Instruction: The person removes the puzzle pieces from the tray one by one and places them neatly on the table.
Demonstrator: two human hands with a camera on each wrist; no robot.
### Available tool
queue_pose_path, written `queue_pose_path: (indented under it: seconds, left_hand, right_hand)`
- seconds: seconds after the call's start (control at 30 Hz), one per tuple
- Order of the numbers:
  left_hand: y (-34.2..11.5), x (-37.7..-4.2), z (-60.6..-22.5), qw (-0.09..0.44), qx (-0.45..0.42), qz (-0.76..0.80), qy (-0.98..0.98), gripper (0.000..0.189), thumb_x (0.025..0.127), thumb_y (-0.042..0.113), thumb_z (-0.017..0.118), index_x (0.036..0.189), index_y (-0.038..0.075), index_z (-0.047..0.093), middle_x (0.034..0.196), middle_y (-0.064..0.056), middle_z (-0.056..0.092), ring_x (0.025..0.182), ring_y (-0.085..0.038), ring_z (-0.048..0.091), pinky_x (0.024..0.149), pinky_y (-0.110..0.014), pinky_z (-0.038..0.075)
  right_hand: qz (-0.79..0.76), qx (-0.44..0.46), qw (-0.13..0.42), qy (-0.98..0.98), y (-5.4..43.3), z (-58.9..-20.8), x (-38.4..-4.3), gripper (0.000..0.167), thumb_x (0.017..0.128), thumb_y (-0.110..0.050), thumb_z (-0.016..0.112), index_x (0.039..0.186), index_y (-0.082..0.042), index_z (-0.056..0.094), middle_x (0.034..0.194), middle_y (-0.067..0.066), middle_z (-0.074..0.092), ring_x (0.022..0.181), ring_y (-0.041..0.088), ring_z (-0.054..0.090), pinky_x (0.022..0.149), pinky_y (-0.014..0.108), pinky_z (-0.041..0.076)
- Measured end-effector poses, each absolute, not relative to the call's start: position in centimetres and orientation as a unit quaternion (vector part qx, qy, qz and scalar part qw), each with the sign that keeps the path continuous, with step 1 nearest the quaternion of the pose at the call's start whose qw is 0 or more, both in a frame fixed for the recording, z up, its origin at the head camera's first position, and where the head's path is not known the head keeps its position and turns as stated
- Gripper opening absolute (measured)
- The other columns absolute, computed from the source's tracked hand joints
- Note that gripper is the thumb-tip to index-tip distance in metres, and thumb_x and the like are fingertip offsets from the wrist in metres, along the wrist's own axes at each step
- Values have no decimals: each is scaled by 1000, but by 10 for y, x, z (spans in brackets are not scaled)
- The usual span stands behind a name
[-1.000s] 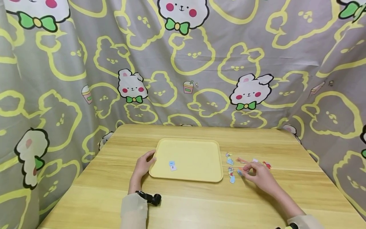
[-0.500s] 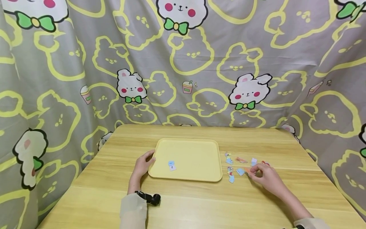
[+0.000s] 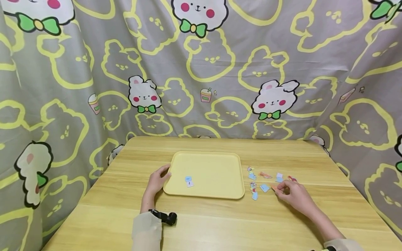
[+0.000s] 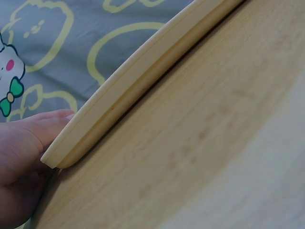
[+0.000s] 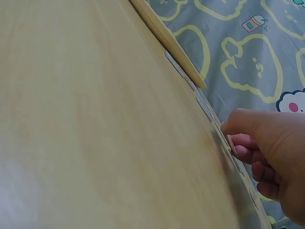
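Observation:
My left hand (image 3: 157, 179) grips the left rim of a pale yellow tray (image 3: 213, 170); in the left wrist view its fingers lie at the tray's corner. With thumb and fingertips, my right hand (image 3: 293, 194) pinches a small flat orange cardboard cutout (image 3: 274, 188), whose edge also shows in the right wrist view. Just left of those fingertips lies a light blue cutout (image 3: 265, 188). Behind the hand are a blue-and-lilac cutout (image 3: 279, 177) and a red cutout (image 3: 292, 178), partly covered by the hand.
On the tray lie a small blue piece and a white piece (image 3: 190, 183) with a dark mark. Along the tray's right side are several multicoloured cutouts (image 3: 253, 187) and an orange one (image 3: 265, 175). A patterned grey curtain (image 3: 201, 69) hangs behind the wooden table (image 3: 220, 226).
My right hand has moved a little to the right, off the light blue cutout and onto the orange one. My left hand and the tray have stayed in place.

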State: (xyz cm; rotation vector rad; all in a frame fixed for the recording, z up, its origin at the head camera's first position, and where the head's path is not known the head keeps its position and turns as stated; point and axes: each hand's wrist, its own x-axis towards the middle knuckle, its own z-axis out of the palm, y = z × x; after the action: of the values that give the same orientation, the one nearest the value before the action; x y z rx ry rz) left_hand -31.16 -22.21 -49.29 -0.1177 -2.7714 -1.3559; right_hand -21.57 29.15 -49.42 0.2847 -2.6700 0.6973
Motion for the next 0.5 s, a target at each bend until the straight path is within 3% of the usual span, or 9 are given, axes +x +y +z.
queue_pose_path:
  seconds: [0.5]
  left_hand:
    - [-222,-314,-494,26,-41,-441,-896,47,99,19,57,144,8,49,149,-19,47,142,-40,38,120,-54,32]
  right_hand:
    - [239,96,171,-951,297,-493,-214,11,78,-13,78,78,-15,67,71,-9,60,65,-1,43,58,20,39]
